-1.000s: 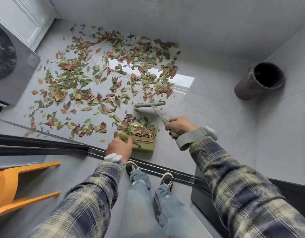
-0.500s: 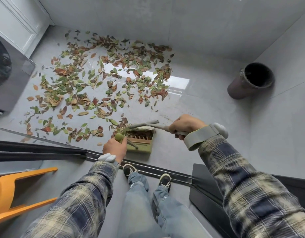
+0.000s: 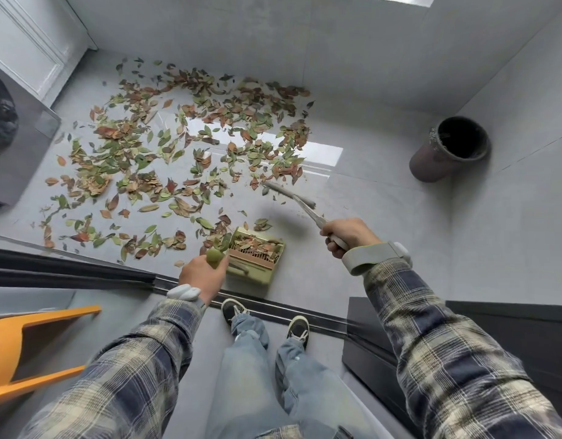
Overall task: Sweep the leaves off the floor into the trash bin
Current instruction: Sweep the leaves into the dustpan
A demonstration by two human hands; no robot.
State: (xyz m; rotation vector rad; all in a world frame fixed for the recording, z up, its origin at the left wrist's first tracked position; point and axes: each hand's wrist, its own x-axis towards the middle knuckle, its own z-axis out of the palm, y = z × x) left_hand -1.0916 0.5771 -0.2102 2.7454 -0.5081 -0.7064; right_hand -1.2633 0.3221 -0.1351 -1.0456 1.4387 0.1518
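Most leaves [image 3: 178,144] lie fwd-left of the brush [image 3: 289,194]. Its handle runs up-left out of the right hand [image 3: 346,236], clenched on it. Nearer, the left hand [image 3: 203,274] grips the part-filled dustpan [image 3: 257,258] by its handle. Far right, past the right hand: trash bin [image 3: 450,150].

The floor [image 3: 384,223] is smooth grey tile with a glossy finish, bright where it mirrors the window light. The leaves [image 3: 140,182] scattered on it look dry, papery and matt. The dustpan [image 3: 260,275] is olive-green plastic with a dull sheen. The broom [image 3: 289,194] has a smooth, pale handle. The trash bin [image 3: 431,166] is dark brown and matt. The sleeves [image 3: 447,343] are soft plaid cloth, the jeans [image 3: 244,375] faded denim, and the chair [image 3: 7,343] shiny orange plastic.
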